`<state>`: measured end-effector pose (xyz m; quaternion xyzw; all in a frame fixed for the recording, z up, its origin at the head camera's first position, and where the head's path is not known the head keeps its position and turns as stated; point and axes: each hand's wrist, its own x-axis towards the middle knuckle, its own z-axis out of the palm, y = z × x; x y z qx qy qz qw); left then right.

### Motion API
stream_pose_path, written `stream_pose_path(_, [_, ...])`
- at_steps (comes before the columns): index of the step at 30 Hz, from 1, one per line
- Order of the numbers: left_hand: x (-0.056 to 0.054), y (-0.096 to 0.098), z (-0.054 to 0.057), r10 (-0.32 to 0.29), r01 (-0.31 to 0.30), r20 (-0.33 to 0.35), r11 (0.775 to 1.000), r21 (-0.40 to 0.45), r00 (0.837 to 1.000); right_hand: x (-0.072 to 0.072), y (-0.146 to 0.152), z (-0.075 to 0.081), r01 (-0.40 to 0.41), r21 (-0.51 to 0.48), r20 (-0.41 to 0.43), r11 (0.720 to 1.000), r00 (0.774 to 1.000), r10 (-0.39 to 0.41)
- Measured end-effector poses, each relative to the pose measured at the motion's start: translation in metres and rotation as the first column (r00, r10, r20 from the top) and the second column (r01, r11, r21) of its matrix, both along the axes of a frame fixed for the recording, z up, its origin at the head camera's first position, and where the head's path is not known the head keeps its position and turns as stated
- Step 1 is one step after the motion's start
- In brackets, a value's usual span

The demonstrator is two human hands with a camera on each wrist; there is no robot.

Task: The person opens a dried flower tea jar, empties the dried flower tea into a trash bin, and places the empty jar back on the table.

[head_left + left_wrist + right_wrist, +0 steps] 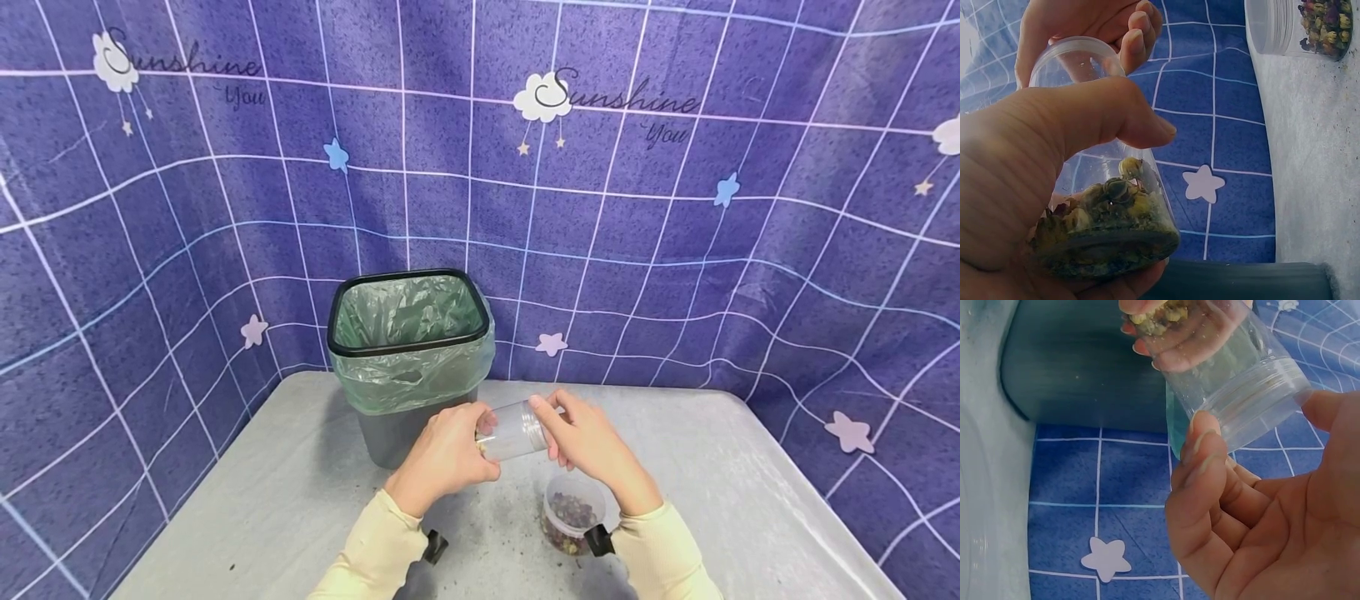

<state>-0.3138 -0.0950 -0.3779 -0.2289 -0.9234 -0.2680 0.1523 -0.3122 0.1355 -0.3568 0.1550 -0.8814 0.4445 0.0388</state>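
A clear plastic jar (510,432) is held tilted on its side above the table, its ridged mouth end pointing right. My left hand (447,446) grips the jar round its base, thumb across the wall. Yellowish dried flower buds (1107,206) lie heaped at the bottom of the jar. My right hand (583,437) pinches the ridged mouth end between thumb and fingertips. Whether a clear lid sits on that end I cannot tell. Below the right wrist stands a second clear jar (551,533) with dark red and yellow dried flowers inside.
Behind my left hand stands a grey trash bin (386,433) with a black rim and a green liner bag (412,379). Dark crumbs are scattered over the grey table cover (300,500). A purple grid-patterned curtain (600,208) encloses the back and sides.
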Motion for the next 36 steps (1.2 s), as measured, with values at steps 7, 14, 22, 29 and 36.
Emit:
stream_pose_path(7, [-0.0007, -0.0006, 0.0005, -0.005, 0.005, -0.031, 1.0, -0.005, 1.0, -0.0008, 0.0002, 0.0021, -0.005, -0.005, 0.01, 1.0, 1.0, 0.005])
stream_pose_path(14, [-0.0014, 0.0003, 0.0001, -0.004, 0.004, -0.027, 1.0, -0.004, 1.0, 0.0002, 0.0, 0.0041, 0.001, -0.012, 0.031, 1.0, 1.0, 0.0])
stream_pose_path(22, [-0.0009, 0.0001, -0.001, 0.0, 0.0, -0.029, 1.0, -0.011, 1.0, 0.0008, 0.0007, 0.0033, -0.014, -0.014, 0.034, 1.0, 0.999, 0.014])
stream_pose_path(29, [-0.0015, -0.0005, -0.0019, 0.001, -0.002, -0.019, 1.0, -0.016, 1.0, 0.0004, 0.0017, 0.0015, -0.033, -0.027, 0.029, 0.999, 0.999, 0.034])
stream_pose_path(36, [-0.0008, -0.0025, -0.0001, -0.003, 0.003, 0.01, 1.0, -0.004, 1.0, 0.0018, 0.0035, 0.0035, -0.067, 0.023, -0.007, 0.997, 0.998, 0.068])
